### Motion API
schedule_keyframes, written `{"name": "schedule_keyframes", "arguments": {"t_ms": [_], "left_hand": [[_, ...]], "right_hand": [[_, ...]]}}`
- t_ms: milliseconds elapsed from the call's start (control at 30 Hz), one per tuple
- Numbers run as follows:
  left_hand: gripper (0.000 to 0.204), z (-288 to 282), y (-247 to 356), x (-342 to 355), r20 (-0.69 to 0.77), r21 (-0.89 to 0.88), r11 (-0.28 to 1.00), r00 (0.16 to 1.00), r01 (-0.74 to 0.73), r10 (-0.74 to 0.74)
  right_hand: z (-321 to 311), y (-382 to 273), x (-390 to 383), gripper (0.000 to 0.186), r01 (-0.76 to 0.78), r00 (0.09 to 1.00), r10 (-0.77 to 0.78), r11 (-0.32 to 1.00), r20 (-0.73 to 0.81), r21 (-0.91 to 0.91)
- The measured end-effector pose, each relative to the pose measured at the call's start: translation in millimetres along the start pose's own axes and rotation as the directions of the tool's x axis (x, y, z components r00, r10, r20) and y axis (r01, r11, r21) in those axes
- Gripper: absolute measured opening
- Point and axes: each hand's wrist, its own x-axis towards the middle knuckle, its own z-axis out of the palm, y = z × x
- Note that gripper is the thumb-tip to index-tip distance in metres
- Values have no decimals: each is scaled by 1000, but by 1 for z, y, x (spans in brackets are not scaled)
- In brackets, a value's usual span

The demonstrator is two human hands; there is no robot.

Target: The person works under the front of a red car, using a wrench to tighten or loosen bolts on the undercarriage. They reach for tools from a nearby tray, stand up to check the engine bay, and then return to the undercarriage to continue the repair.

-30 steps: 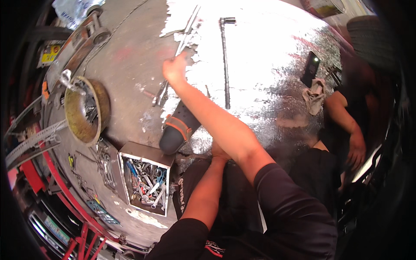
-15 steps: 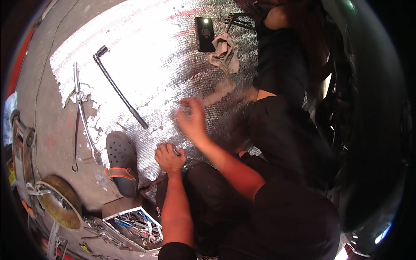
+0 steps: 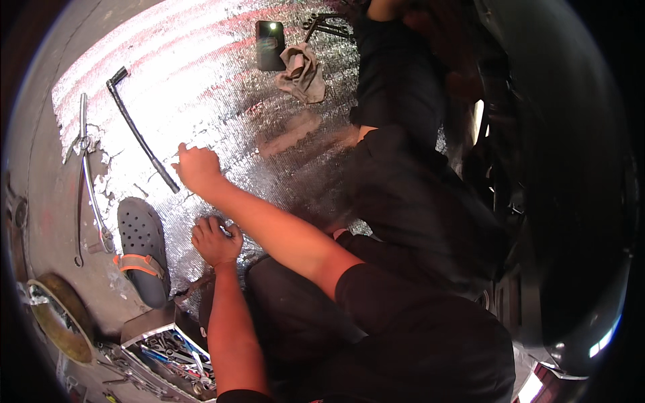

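Black bar (image 3: 138,135): lies on the left part of the foil mat (image 3: 225,117), its angled head toward the far left corner.
Right hand (image 3: 199,169): just beside the bar's near end, fingers partly bent; its underside is hidden from us, so we cannot tell whether it is open or closed.
Left hand (image 3: 218,243): by the mat's near edge, fingers bent; whether they grip anything, we cannot tell.
Grey clog (image 3: 141,232): at the mat's near left corner, orange strap toward us.
Silver tools (image 3: 83,121): along the left edge.
Phone (image 3: 270,57): toward the far edge, light on, beside a crumpled cloth (image 3: 306,77).
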Motion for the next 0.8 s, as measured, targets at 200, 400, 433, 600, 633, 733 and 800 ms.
{"name": "schedule_keyframes", "arguments": {"t_ms": [200, 400, 433, 600, 633, 733, 800], "left_hand": [[44, 16, -17, -6, 42, 99, 995, 999, 14, -18], [47, 16, -1, -9, 105, 68, 997, 994, -28, 21], [45, 13, -4, -7, 126, 101, 995, 992, -21, 8], [32, -9, -1, -11, 28, 14, 1000, 999, -17, 16], [28, -6, -8, -12, -73, 23, 999, 997, -24, 25], [26, -10, -4, -14, -15, -6, 1000, 1000, 4, -4], [23, -8, -7, -16, -17, 31, 999, 1000, -9, 9]], "right_hand": [[4, -57, -1, 34, -1, 997, -3, 999, 77, 52], [16, -38, 22, 21, 37, 961, -9, 995, 277, -95], [5, -49, 15, 20, -134, 956, 115, 990, 269, 51], [-77, -62, -43, 33, -274, 956, 216, 901, 199, 337], [-100, -70, -58, 32, -306, 937, 219, 888, 272, 343], [-156, -60, -110, 33, -355, 907, 241, 878, 345, 321], [-185, -52, -152, 36, -321, 919, 207, 889, 336, 328]]}}
